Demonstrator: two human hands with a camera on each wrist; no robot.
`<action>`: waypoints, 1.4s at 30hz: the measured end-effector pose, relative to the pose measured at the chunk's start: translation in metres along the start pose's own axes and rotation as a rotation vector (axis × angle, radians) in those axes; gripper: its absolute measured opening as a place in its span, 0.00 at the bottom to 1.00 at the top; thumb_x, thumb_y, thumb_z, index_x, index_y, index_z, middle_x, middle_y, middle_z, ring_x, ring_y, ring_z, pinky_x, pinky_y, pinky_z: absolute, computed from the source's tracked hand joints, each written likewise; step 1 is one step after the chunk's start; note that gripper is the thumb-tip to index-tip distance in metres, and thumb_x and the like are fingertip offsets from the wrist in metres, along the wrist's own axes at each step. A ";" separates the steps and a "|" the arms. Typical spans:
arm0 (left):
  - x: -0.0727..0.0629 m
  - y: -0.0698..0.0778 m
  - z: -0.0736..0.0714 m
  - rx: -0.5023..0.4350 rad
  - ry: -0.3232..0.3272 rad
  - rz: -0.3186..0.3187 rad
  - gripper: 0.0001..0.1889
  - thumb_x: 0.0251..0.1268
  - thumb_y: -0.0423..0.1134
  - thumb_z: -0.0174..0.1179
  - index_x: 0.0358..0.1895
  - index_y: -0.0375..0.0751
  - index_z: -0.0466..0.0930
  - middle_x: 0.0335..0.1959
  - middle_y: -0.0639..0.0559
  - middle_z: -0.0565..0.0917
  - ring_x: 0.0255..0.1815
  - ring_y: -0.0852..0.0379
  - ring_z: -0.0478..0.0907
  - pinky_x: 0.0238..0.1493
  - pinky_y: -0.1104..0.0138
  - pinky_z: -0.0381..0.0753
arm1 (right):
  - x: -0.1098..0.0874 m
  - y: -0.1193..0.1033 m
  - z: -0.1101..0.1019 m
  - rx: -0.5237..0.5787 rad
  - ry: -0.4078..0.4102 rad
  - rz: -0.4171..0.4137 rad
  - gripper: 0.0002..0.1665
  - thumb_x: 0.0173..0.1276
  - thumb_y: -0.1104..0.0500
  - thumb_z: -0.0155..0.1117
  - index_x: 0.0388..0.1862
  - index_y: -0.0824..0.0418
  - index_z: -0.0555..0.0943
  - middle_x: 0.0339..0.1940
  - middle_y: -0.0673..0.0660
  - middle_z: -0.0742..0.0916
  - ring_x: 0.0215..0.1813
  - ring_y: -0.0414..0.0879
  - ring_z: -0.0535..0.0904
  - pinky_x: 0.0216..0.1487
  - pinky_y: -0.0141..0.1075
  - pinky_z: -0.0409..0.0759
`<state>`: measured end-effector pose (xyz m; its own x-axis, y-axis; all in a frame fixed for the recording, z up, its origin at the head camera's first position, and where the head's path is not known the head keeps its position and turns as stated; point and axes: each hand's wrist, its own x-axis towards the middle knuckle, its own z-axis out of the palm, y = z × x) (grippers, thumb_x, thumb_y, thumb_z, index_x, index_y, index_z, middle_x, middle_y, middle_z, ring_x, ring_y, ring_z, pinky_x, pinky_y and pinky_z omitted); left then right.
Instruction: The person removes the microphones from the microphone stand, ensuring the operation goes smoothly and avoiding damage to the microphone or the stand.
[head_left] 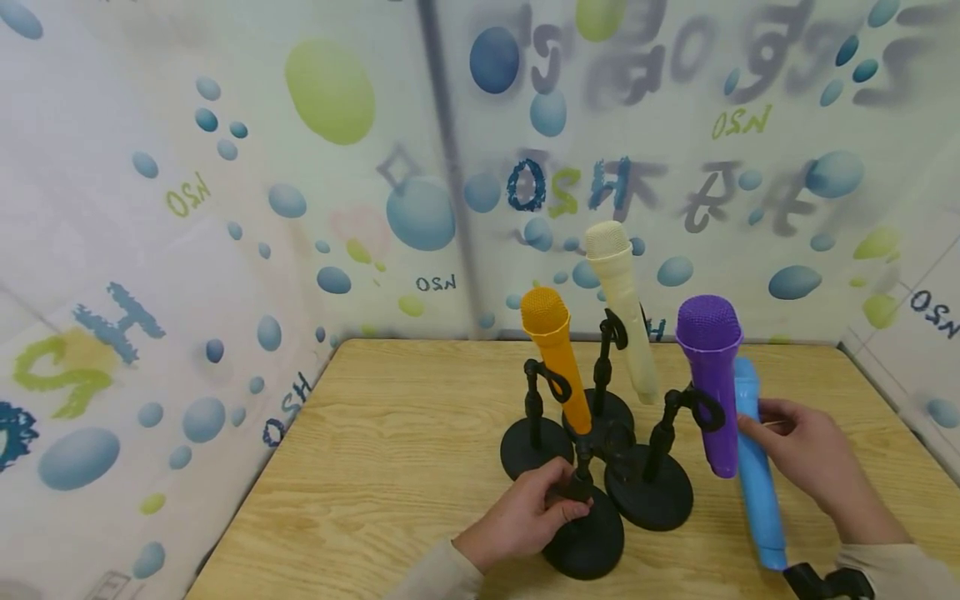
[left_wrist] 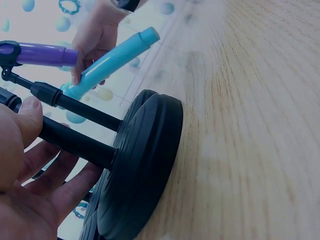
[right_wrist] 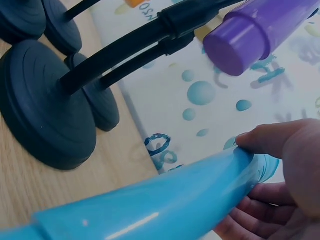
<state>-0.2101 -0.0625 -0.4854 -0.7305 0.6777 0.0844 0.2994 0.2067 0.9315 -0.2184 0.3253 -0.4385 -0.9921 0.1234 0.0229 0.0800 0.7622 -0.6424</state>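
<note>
My left hand (head_left: 528, 512) grips the black post of the nearest microphone stand (head_left: 585, 546), thumb on one side and fingers behind it. This stand carries no microphone, and its round base sits on the table. In my right hand (head_left: 813, 454) is a blue microphone (head_left: 757, 483), pinched between thumb and fingers near its far end. The narrower tail slants toward me; no mesh head is clearly visible on it. Just left of it, a purple microphone (head_left: 708, 325) leans in the clip of another stand (head_left: 648, 500). The right wrist view shows the purple tail (right_wrist: 232, 47) above my thumb.
Behind my left hand, an orange microphone (head_left: 546, 312) and a cream microphone (head_left: 618, 271) tilt in clips on black stands with round bases. These bases stand close together on the wooden table (head_left: 390, 442). A printed white curtain (head_left: 360, 200) hangs along the back and sides.
</note>
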 end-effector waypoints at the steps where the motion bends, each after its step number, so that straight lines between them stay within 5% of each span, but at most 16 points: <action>1: 0.000 0.000 0.000 0.000 0.001 0.002 0.10 0.80 0.34 0.63 0.58 0.40 0.77 0.54 0.37 0.90 0.51 0.70 0.86 0.56 0.77 0.84 | 0.001 0.001 0.001 -0.001 -0.007 0.003 0.44 0.85 0.43 0.58 0.71 0.84 0.70 0.59 0.82 0.84 0.53 0.69 0.86 0.38 0.37 0.82; 20: -0.001 0.000 0.002 -0.015 -0.004 0.013 0.11 0.81 0.35 0.62 0.58 0.38 0.77 0.54 0.35 0.89 0.52 0.68 0.87 0.55 0.76 0.85 | 0.014 0.025 0.019 0.005 -0.085 0.043 0.42 0.85 0.45 0.58 0.71 0.85 0.70 0.58 0.81 0.85 0.54 0.70 0.85 0.40 0.40 0.84; 30: -0.001 0.000 0.003 -0.018 0.004 0.010 0.10 0.80 0.34 0.63 0.58 0.39 0.77 0.54 0.36 0.90 0.52 0.68 0.87 0.55 0.77 0.85 | 0.017 0.028 0.027 -0.040 -0.077 0.034 0.36 0.83 0.50 0.60 0.68 0.85 0.74 0.54 0.80 0.87 0.52 0.70 0.85 0.50 0.59 0.85; 42: 0.000 -0.001 0.002 -0.024 0.000 0.013 0.10 0.80 0.33 0.62 0.58 0.38 0.77 0.54 0.35 0.89 0.53 0.67 0.88 0.55 0.77 0.84 | 0.020 0.036 0.038 -0.101 -0.038 -0.040 0.28 0.78 0.55 0.66 0.59 0.82 0.81 0.47 0.77 0.90 0.46 0.67 0.87 0.43 0.51 0.85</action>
<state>-0.2092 -0.0614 -0.4871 -0.7267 0.6801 0.0969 0.2943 0.1808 0.9384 -0.2394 0.3312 -0.4904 -0.9975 0.0688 0.0170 0.0474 0.8262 -0.5614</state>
